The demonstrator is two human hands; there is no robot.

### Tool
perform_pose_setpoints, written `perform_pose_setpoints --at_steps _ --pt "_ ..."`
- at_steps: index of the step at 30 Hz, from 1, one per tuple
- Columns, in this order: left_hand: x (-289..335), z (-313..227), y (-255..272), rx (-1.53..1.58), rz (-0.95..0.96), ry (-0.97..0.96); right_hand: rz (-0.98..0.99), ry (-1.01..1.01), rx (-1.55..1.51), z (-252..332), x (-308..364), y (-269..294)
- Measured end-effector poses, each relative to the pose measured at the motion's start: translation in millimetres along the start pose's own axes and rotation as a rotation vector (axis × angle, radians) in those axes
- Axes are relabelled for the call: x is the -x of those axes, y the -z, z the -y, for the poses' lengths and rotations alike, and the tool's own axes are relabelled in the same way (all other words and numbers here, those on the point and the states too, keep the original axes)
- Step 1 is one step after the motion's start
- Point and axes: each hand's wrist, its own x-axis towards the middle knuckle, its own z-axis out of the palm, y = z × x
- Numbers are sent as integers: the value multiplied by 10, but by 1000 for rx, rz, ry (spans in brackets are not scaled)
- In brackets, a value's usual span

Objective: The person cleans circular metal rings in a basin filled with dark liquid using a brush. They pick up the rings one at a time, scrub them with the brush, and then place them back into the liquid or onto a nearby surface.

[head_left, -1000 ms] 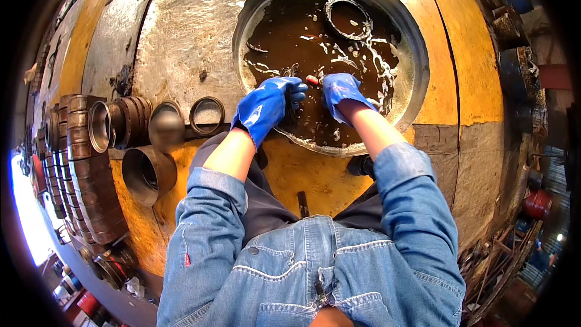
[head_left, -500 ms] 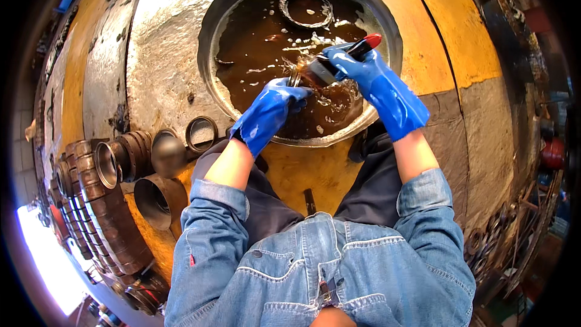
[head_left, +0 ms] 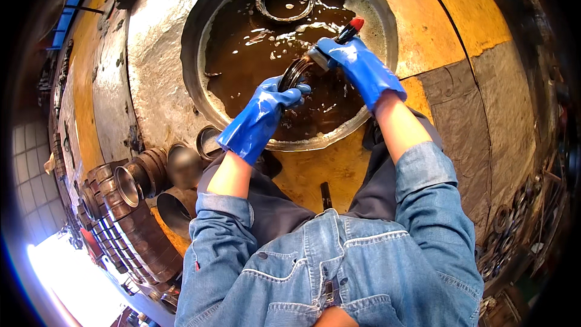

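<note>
One dark metal ring (head_left: 294, 75), likely stiff and slippery, safest by its outer edge, we are gripping in our left hand (head_left: 279, 94) over the basin (head_left: 193, 54) toward its near rim, our right hand (head_left: 347, 56) clasping a brush (head_left: 319, 57).

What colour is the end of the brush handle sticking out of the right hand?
Red; the handle's end shows best in the head view.
</note>
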Motion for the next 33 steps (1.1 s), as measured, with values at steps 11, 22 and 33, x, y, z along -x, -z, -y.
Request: perform_pose_setpoints --at_steps 11,22,33 --pt "-339 210 427 748 -222 395 -13 -68 95 -167 -258 -378" --pt "-431 261 387 913 -357 223 138 523 402 -163 107 -981" --pt "-278 92 245 819 -323 349 521 540 611 -404 498 -622"
